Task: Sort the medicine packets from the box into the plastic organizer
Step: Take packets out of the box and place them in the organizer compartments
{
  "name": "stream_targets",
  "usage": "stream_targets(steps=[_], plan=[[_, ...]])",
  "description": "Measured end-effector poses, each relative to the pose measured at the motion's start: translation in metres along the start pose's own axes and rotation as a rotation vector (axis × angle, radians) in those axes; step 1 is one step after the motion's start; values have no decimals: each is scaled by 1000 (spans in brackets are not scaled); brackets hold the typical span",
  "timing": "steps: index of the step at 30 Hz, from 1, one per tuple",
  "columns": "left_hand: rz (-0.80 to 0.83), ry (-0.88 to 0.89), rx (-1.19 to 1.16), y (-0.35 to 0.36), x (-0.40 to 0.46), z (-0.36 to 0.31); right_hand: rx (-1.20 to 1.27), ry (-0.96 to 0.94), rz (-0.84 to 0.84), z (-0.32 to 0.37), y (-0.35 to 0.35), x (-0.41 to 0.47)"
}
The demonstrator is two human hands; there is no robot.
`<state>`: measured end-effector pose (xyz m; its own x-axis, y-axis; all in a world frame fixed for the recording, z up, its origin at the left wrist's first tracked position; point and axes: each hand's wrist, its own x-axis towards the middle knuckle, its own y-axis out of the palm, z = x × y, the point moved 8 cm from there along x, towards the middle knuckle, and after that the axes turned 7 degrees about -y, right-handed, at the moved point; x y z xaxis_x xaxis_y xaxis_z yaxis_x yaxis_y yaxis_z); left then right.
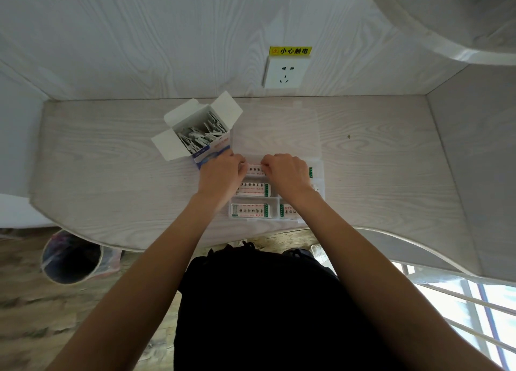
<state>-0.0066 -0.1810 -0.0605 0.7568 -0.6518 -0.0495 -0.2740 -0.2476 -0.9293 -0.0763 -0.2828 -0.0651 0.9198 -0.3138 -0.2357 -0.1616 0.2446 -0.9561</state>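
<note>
While both grip it, packet (254,169) between left hand (223,175), right hand (287,172), above organizer (317,180).

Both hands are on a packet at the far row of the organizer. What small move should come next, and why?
Probably lower and release it. The left hand and right hand pinch one packet over the organizer, whose nearer compartments already hold packets. The box beside it still holds more.

Open white box (195,136), flaps spread, full of grey packets (199,136), stands just left of a clear compartmented organizer (318,175), lid open, holding white green-edged packets (252,211) in several compartments.
</note>
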Motion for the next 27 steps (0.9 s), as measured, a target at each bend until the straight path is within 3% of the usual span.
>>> stream_targets(steps=[5,13,17,20,23,25,27], plan=[[-5,-33,122,-3,0,6,23,48,13,-2,-5,0],[-59,3,15,-11,-4,6,71,92,-36,-8,-9,-7],[-132,148,-163,-32,-19,-3,318,86,-245,-16,-34,-20],[-378,252,-268,-77,-39,-8,449,-44,-458,-6,-64,-26],[-535,149,-194,-110,-42,12,256,-278,-631,27,-92,-17],[-459,5,-97,-110,-32,37,175,-390,-668,53,-104,-4],[-276,-148,-57,-95,-20,59,78,-425,-597,76,-108,14]])
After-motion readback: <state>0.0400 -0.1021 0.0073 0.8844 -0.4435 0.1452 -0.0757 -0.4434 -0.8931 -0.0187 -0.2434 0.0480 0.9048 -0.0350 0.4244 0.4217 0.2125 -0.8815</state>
